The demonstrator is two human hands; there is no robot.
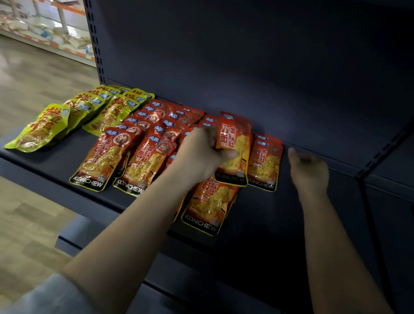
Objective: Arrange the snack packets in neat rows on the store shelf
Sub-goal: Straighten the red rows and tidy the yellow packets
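One red packet (232, 144) is pinched in the left hand (202, 153) over the dark shelf (285, 224), beside the rightmost packet (265, 163). The right hand (307, 171), loosely curled, holds nothing. Best practice: lay it flat, edges flush with the neighbouring row.

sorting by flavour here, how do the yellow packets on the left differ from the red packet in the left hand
The yellow packets are yellow-green; the red packet is red-orange with a dark band at the bottom. The yellow ones lie overlapping on the shelf, untouched; the red one is gripped by the left hand and lifted above the red rows. Both are flat pouches with red lettering and a small blue label at the top.
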